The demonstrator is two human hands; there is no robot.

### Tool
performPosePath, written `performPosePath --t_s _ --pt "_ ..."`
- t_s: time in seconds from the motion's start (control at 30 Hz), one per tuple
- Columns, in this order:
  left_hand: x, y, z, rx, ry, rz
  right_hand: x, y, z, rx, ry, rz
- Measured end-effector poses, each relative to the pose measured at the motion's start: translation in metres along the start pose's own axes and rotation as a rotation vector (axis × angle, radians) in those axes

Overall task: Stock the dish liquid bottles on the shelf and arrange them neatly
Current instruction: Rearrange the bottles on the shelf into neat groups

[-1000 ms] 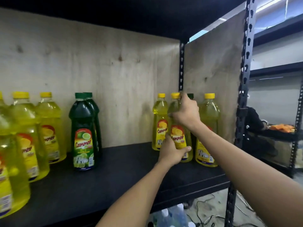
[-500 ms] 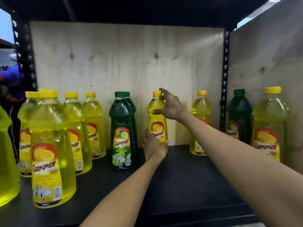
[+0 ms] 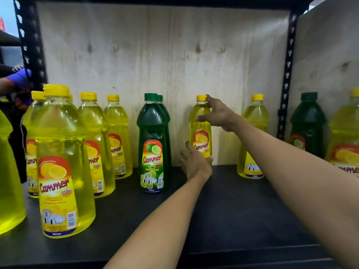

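Both hands gripping upright yellow bottle (image 3: 201, 133) on shelf (image 3: 223, 210): right hand (image 3: 217, 115) grasping neck, left hand (image 3: 196, 164) grasping base.

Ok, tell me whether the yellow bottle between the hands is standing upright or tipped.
Upright. The yellow bottle stands straight against the back board, cap on top; the right hand touches its neck, the left hand covers its base.

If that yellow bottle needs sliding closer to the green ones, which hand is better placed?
Probably the right hand: it rests on the yellow bottle at neck and right shoulder, opposite the green bottles. The left hand sits low between them.
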State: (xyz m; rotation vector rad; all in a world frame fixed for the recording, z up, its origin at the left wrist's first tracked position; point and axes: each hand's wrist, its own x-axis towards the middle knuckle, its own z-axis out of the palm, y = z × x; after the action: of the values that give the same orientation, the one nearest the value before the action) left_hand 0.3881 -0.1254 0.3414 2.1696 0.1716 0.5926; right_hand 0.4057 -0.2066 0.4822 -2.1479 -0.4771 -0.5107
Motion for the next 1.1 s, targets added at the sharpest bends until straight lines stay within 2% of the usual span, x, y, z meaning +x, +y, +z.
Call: performPosePath --t_s 0.3,0.4,0.47,0.53,0.6,0.63,0.7,0.87,1.0,1.1 --pt "0.003 -0.004 -0.005 0.007 -0.043 0.033 -0.007 0.000 0.009 -0.037 0.045 0.019" --pt "-0.004 0.002 -0.012 -0.056 -0.136 -0.049 -0.023 -0.004 0.005 -0.123 0.038 0.040" --pt "-0.020 0.011 -0.016 -0.024 -0.139 -0.100 -0.042 -0.005 -0.007 -0.219 0.110 0.011" --pt "-0.039 0.020 -0.018 0.051 -0.005 0.022 -0.062 0.001 -0.025 -0.286 0.266 -0.044" --pt "-0.056 0.035 -0.016 -0.078 0.042 0.276 -0.083 0.011 -0.050 -0.338 0.456 -0.046" --pt "-0.063 0.044 -0.012 -0.172 -0.014 0.386 -0.091 0.016 -0.064 -0.348 0.536 -0.019" --pt "-0.072 0.068 0.000 -0.249 -0.166 0.487 -0.099 0.024 -0.090 -0.393 0.614 0.078" --pt "-0.087 0.113 0.059 -0.339 -0.321 0.408 -0.089 0.034 -0.118 -0.494 0.628 0.258" --pt "-0.084 0.124 0.098 -0.320 -0.355 0.437 -0.070 0.035 -0.126 -0.645 0.805 0.301" --pt "-0.079 0.127 0.116 -0.311 -0.403 0.408 -0.064 0.043 -0.137 -0.495 0.775 0.444"
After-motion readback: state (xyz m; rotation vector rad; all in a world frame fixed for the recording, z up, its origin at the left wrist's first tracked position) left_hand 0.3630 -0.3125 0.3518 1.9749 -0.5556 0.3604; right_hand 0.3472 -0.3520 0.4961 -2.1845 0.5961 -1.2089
